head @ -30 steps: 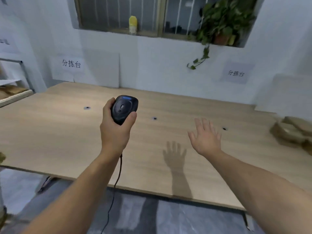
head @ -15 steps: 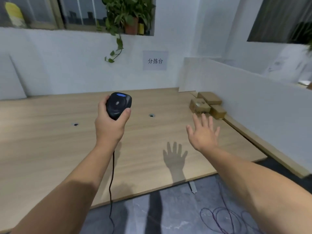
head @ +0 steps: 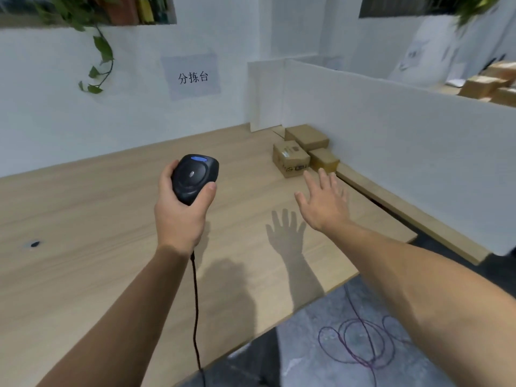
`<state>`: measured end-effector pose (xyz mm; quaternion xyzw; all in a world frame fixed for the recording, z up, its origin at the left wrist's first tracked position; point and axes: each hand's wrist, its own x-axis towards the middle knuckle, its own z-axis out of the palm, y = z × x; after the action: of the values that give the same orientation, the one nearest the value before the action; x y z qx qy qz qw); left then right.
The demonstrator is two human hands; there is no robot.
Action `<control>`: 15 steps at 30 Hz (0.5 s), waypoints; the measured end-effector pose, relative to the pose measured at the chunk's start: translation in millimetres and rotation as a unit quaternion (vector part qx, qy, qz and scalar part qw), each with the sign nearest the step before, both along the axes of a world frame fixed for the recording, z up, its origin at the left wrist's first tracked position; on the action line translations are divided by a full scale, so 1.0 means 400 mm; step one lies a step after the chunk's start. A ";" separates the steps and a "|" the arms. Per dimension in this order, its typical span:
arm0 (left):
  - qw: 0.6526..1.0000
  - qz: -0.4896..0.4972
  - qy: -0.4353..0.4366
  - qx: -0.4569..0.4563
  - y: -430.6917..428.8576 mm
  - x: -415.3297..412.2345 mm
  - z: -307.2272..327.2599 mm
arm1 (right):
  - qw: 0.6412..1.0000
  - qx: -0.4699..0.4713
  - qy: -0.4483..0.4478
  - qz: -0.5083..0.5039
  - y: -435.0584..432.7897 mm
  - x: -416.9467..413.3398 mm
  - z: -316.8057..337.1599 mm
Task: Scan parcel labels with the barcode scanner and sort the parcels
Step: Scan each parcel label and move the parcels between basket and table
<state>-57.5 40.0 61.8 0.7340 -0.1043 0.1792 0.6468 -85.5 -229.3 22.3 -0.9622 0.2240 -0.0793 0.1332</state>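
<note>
Head view: left hand (head: 178, 213) grips scanner (head: 194, 178).

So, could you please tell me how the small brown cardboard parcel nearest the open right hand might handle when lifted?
The small brown cardboard parcel looks square-edged and flat-based, so it probably won't roll or tip. Its walls look straight, so likely stiff. It looks small, perhaps light; contents unseen.

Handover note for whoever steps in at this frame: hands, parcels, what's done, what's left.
Left hand grips the scanner, its cord hanging past the table edge.
Right hand open, stretched above the table toward the parcels.
Three parcels sit clustered at the far right beside the partition; the nearest shows a label.
Done: nothing visibly scanned or sorted.
Left: pick up, scan, sort each.
</note>
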 end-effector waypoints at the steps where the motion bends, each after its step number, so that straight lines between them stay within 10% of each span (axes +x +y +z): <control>1: 1.000 -0.009 0.003 -0.005 -0.028 0.033 -0.009 | 1.000 0.001 0.005 -0.003 -0.024 0.037 -0.005; 15: 0.999 -0.009 0.043 0.031 -0.308 0.388 -0.085 | 0.998 0.024 0.057 0.005 -0.294 0.456 -0.105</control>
<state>97.6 -83.2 27.8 0.7596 -0.0890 0.1383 0.6293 96.7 -346.7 -19.6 -0.9628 0.2282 -0.0177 0.1439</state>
